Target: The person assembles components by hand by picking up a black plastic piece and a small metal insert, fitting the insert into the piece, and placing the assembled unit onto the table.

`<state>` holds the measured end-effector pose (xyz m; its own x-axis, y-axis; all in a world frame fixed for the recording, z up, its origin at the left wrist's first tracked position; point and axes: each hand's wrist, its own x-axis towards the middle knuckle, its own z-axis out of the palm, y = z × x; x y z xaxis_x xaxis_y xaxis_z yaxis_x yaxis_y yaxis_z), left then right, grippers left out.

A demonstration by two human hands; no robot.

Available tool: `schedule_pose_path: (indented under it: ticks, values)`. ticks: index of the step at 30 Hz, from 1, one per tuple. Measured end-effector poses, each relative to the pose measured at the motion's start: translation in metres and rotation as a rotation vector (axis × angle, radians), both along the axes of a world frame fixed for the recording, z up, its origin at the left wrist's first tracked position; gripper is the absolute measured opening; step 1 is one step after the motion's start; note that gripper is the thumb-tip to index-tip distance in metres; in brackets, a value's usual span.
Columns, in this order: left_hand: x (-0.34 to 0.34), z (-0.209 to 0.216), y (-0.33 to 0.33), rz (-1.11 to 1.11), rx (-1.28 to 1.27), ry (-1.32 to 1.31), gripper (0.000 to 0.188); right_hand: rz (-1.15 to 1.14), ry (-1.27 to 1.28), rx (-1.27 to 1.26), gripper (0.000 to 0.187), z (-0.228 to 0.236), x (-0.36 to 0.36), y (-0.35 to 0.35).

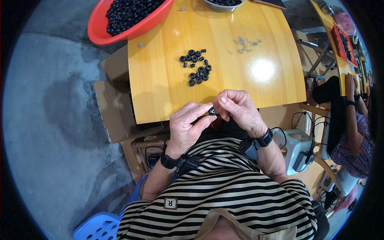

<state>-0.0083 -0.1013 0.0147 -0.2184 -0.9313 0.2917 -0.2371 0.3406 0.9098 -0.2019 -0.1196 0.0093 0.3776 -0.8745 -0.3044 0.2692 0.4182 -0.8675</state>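
Just off the near edge of the wooden table (160,98), my left hand (186,125) pinches a small round black part (212,111) between thumb and fingertips. A light spot shows at the middle of that part. My right hand (239,109) is close beside it, its thumb and fingers closed together. Whatever those right fingers hold, if anything, is hidden. Beyond my hands, several loose black ring-shaped parts (201,69) lie on the tabletop. Farther right is a scatter of tiny clear or silvery pieces (245,45).
A red basin (98,26) heaped with black parts overlaps the table's far left corner. A metal bowl (225,8) stands at the far edge. Cardboard boxes (114,100) are on the left, a blue stool (96,227) behind. Another person's arm (352,120) rests at a table on the right.
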Motion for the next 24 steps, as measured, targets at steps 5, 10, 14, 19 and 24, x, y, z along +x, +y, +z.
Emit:
schedule_pose_path:
  ticks: [5, 10, 14, 19, 24]
  values:
    - [-0.001, 0.002, 0.000, 0.018, -0.001, 0.029, 0.035, 0.039, 0.009, 0.004, 0.031, -0.001, 0.005, 0.006]
    - [-0.002, 0.001, 0.000, 0.047, -0.001, -0.093, 0.033, 0.060, 0.065, -0.016, 0.023, 0.004, 0.008, 0.004]
    - [-0.001, -0.002, -0.003, 0.078, 0.035, -0.062, 0.031, 0.015, 0.163, 0.005, 0.021, 0.003, 0.016, 0.006]
    - [0.007, -0.013, -0.006, 0.112, 0.037, 0.019, 0.030, -0.022, 0.400, -0.220, 0.019, 0.005, 0.023, -0.007]
    - [0.007, -0.012, -0.008, 0.143, 0.093, 0.023, 0.028, -0.389, 0.842, -0.583, 0.008, -0.007, 0.028, -0.054]
